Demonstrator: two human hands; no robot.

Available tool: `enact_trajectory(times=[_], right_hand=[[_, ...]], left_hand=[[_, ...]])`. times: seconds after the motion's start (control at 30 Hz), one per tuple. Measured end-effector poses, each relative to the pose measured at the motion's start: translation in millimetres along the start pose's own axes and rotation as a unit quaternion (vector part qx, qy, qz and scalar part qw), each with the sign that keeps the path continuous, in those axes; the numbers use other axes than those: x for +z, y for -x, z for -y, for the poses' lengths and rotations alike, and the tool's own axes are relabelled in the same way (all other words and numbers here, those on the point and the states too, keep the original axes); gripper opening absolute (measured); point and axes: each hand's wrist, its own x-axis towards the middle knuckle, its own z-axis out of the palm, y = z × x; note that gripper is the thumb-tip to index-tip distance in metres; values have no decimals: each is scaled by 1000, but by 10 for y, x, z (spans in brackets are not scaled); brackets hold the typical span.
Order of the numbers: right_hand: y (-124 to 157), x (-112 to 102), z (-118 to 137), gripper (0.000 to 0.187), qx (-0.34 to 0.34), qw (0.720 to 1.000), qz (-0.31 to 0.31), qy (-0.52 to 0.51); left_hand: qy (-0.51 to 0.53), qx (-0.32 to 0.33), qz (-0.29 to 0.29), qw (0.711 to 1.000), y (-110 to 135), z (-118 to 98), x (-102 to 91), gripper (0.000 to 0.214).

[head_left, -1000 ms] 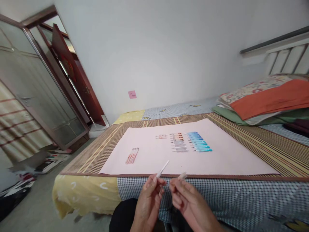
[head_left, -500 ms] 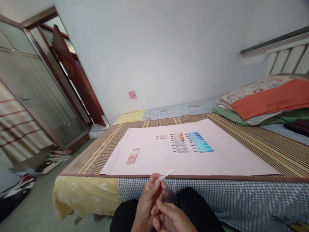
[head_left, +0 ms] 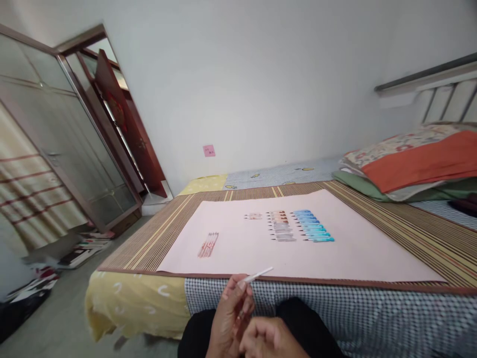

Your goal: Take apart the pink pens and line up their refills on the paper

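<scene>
My left hand (head_left: 234, 307) is closed, pinching a slim white stick (head_left: 259, 274) between thumb and forefinger. The stick points up and to the right, over the front edge of a pale pink sheet (head_left: 238, 261). Just below and to the right, my right hand (head_left: 270, 337) is curled with its fingers bent inward; what is in it, if anything, is hidden. On the sheet lie a column of blue pens (head_left: 313, 227), a column of brown and grey pens (head_left: 281, 227), a small pale pair (head_left: 255, 216) and a bunch of thin red-and-white sticks (head_left: 208, 245).
A striped mat (head_left: 137, 246) lies under the sheet on a bed with a checked cover (head_left: 357, 308). Folded bedding (head_left: 421, 164) is piled at the right. Books (head_left: 84, 248) lie on the floor at left, below a glass-panelled door (head_left: 74, 134).
My right hand has curled up more and dropped slightly away from the left. The left hand still holds the white stick. The view has shifted a little.
</scene>
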Motion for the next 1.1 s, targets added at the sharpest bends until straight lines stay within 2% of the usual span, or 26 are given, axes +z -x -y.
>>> enact_trajectory(times=[0.07,0.13,0.23,0.33,0.5,0.73,0.93,1.03,1.1], right_hand=[[45,-129,90,65,-12,997,-71,12],[79,-268,186,62,-38,988,-147,6],[127,-442,329,60,-74,968,-238,-6],[194,-544,443,58,-93,956,-280,2],[321,-618,549,49,-109,945,-302,54],[406,-572,679,46,-121,937,-316,83],[427,-550,688,31,-126,919,-321,190],[384,-570,669,22,-136,890,-300,316],[316,-600,635,18,-169,845,-289,417]], left_hand=[[13,4,-46,999,46,-23,43,46],[18,6,-54,998,80,-38,93,47],[13,5,-19,1000,97,-31,159,40],[-3,0,18,1000,96,7,207,32],[-15,-17,52,998,134,87,261,32],[58,-48,36,996,146,112,254,38],[78,-46,7,996,110,82,227,48],[78,-50,-2,996,72,93,243,49],[75,-54,-3,996,24,112,270,49]])
